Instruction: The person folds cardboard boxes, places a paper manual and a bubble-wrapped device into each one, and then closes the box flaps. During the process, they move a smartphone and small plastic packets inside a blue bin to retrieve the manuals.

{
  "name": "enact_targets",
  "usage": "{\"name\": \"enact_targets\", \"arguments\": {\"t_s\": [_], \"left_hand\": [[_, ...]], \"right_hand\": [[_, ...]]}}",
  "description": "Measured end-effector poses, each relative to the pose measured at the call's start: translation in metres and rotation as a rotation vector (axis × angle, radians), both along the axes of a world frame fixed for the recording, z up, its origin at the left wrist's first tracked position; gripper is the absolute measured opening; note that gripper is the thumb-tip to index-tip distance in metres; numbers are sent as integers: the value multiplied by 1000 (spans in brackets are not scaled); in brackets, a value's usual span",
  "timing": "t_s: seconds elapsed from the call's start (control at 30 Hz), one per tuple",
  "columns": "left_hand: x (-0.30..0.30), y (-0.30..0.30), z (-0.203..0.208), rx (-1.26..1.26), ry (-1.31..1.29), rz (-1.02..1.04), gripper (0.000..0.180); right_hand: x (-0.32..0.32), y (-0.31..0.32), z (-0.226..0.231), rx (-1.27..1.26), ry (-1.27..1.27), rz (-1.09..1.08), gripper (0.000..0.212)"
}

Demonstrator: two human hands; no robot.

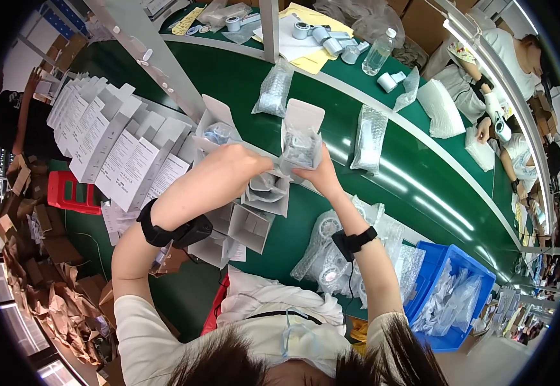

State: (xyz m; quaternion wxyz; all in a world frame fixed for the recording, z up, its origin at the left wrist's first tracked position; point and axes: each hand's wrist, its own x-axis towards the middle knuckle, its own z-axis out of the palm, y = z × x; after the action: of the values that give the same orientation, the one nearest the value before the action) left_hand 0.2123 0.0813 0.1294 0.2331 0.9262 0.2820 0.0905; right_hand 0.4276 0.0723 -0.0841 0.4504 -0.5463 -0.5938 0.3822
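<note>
My right hand (322, 175) grips the lower right side of an open white carton (303, 116) whose flap stands up. A bubble-wrapped item (301, 149) sits inside it. Just left of that carton, my left hand (244, 168) is closed with its knuckles up; its fingertips are mostly hidden, so what they hold cannot be made out. Beneath it stands another open carton (277, 202) with a wrapped item in it. Behind my left hand, one more open carton (219, 109) holds a wrapped item (217, 133). Empty open cartons (251, 226) stand nearer to me.
Rows of white cartons (122, 164) fill the left side. Bubble-wrapped packs (370, 138) lie on the green conveyor (421, 193). At right are wrapped parts (328, 251) and a blue bin (431, 257) of clear bags. A metal post (158, 64) rises at left; co-workers sit far right.
</note>
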Motion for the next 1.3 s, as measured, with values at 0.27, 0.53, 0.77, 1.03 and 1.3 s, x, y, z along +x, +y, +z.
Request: {"name": "enact_targets", "arguments": {"t_s": [0.27,0.53,0.77,1.03,1.3], "left_hand": [[-14,11,-28,-51,65,110,16],[-26,15,-18,-19,305,75,18],[49,97,25,91,504,127,26],[84,257,-117,-111,1301,305,51],[35,269,-163,-241,1332,318,64]], "right_hand": [[-8,-15,1,-82,-42,30,85],[29,-39,40,-125,-193,402,74],[80,64,38,-230,-931,-262,57],[76,73,-35,-528,-950,72,52],[88,79,-24,-428,-861,150,51]]}}
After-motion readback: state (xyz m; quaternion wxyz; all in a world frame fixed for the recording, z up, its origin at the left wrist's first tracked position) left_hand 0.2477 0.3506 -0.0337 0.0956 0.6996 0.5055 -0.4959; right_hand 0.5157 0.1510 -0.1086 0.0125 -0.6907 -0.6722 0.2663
